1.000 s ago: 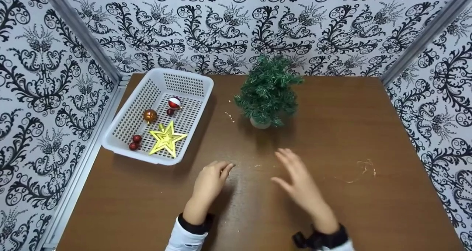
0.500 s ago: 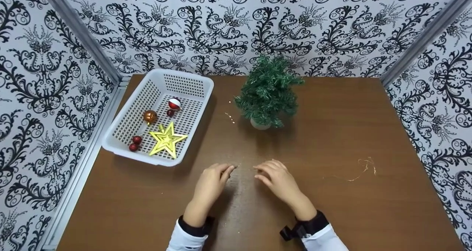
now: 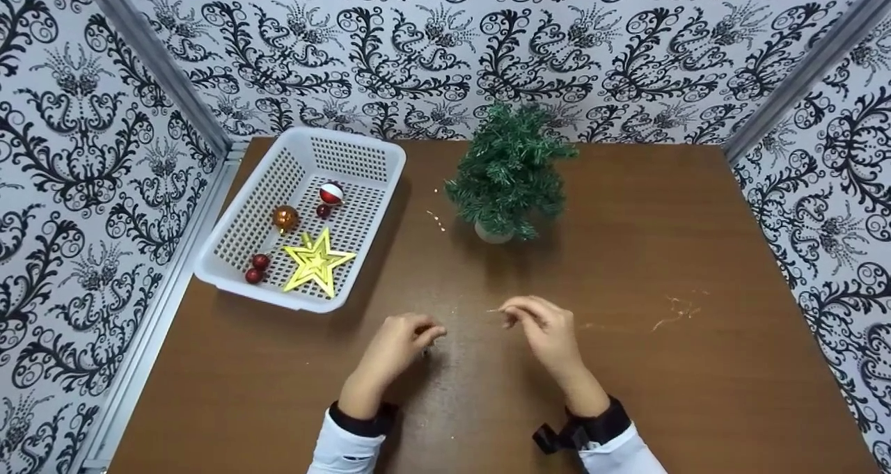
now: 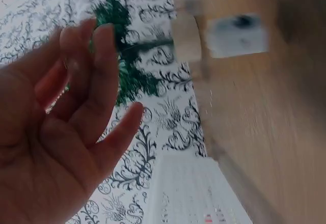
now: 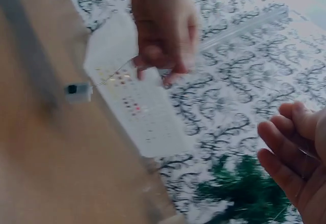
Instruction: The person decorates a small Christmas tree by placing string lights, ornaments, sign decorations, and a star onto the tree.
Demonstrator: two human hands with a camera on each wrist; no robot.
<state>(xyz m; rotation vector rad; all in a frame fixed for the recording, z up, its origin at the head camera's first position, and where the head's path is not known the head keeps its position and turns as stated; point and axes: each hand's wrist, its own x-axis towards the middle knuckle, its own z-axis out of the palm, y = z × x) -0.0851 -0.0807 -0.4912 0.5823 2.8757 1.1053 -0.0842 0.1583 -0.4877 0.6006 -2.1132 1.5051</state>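
Note:
In the head view my left hand [image 3: 400, 345] is left of centre, thumb and fingers curled together on a thin fairy-light wire. From it, in the right wrist view, the wire leads to a small white battery box [image 5: 78, 91] with a black switch, dangling; the box [image 4: 238, 35] is blurred in the left wrist view. My right hand [image 3: 550, 331] pinches the wire between thumb and forefinger, facing the left hand. A loose, coppery tangle of the wire [image 3: 679, 310] trails to the right. Behind both hands stands a small green artificial Christmas tree [image 3: 511, 171] on a pale base.
A white perforated basket [image 3: 268, 294] at left holds a yellow star [image 3: 318, 262], an orange ball [image 3: 285, 218], a red-and-white ball [image 3: 331, 193] and small red balls [image 3: 259, 261]. Shiny bits [image 3: 436, 220] lie left of the tree. Patterned walls enclose the brown table [image 3: 661, 216].
My right hand has come left toward the left hand, and its spread fingers have closed to a pinch on the wire. The trailing tangle has shifted slightly left. My left hand has turned a little.

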